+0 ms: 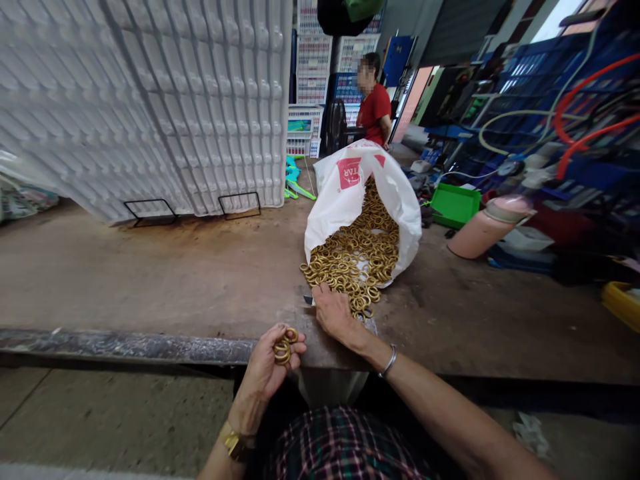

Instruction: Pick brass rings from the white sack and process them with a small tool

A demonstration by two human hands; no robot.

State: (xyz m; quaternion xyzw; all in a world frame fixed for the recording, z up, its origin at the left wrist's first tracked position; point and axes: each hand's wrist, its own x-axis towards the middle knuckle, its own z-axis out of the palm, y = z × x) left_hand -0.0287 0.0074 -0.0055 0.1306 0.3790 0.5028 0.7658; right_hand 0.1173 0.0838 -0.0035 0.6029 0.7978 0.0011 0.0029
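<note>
My left hand (pixel 264 365) is just past the table's front edge, palm up, its fingers curled around several gold-coloured metal rings (pixel 283 351). A watch is on that wrist. On the table, my right hand (pixel 334 312) is at the near left of a heap of loose rings (pixel 345 261), fingers bent down. Whatever those fingers hold is hidden from me. A small dark flat piece (pixel 308 300) shows beside their tips. The heap spills out of a white plastic bag (pixel 330 200) with red print, lying on its side with its mouth toward me.
Tall whitish ribbed plastic trays (pixel 215 107) stand in black wire holders at the left of the table (pixel 150 280). To the right are a green tray (pixel 454 204), a pink bottle (pixel 483 230) and hoses. A person in a red top (pixel 376 110) is behind, near stacked crates.
</note>
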